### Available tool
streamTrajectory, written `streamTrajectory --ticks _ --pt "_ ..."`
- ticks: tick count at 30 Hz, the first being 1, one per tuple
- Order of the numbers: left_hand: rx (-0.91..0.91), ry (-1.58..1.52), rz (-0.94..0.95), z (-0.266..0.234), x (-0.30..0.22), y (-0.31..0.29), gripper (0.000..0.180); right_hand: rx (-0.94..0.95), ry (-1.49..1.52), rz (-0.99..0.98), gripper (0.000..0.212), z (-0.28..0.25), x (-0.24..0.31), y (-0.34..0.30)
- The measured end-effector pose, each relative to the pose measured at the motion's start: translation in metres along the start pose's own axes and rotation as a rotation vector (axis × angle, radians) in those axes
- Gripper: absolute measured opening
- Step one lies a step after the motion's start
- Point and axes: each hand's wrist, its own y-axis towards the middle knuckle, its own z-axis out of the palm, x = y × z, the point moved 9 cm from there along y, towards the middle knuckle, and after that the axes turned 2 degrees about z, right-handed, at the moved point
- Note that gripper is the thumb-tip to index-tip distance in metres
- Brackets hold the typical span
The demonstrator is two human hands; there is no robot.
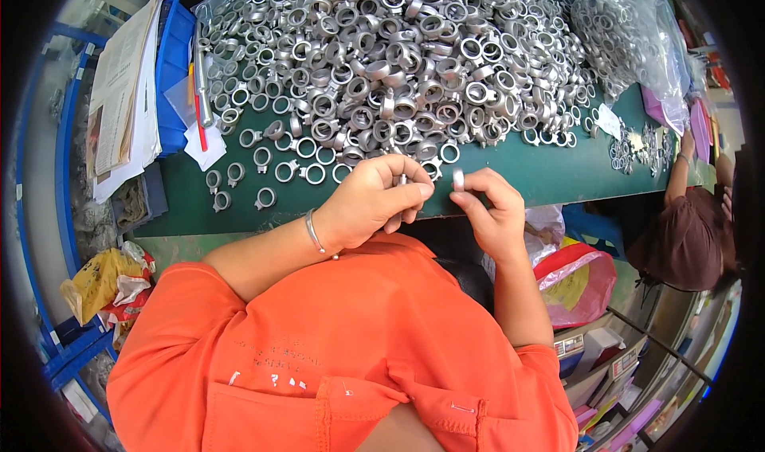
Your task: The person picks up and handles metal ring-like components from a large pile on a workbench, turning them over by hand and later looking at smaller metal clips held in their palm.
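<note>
My right hand (496, 213) pinches a grey metal ring (458, 180) between thumb and fingertips, its narrow side showing. Beside it, my left hand (370, 197) is closed, with a small metal piece (403, 180) just visible between thumb and forefinger. Most of that piece is hidden by the fingers. Both hands are above the near edge of the green table (478, 185). Just beyond them rises a large heap of grey metal rings (382, 70), many with a small lug on the side. Several loose rings (266, 197) lie at the heap's near left.
A blue bin (177, 78) with papers (123, 93) stands at the left, near a red pen (201, 129). Clear plastic bags of rings (625, 38) sit at the far right. A co-worker in a dark top (681, 241) is at the right, near a pink bag (578, 285).
</note>
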Motion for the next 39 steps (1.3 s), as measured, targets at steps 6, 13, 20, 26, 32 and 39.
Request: streamTrajectory --ticks 6,13,20,26,32,39 --pt "0.025 0.141 0.081 0.015 -0.008 0.003 0.011 -0.068 -0.109 -0.31 0.015 -0.001 0.044 -0.007" --pt "0.027 0.464 0.506 0.018 -0.029 -0.002 0.009 -0.056 0.411 -0.051 0.013 0.001 0.017 -0.013" --pt "0.004 0.467 0.49 0.019 -0.03 -0.008 0.011 -0.122 0.523 -0.083 0.018 -0.001 0.018 -0.016" --pt "-0.013 0.424 0.441 0.017 -0.029 -0.008 0.011 -0.116 0.514 -0.093 0.019 -0.001 0.015 -0.017" --pt "-0.04 0.372 0.353 0.014 -0.022 -0.004 0.01 -0.235 0.017 -0.244 0.022 -0.01 0.038 -0.02" --pt "0.077 -0.317 -0.072 0.015 0.014 0.005 0.036 -0.067 -0.014 -0.505 0.021 0.004 0.077 -0.016"
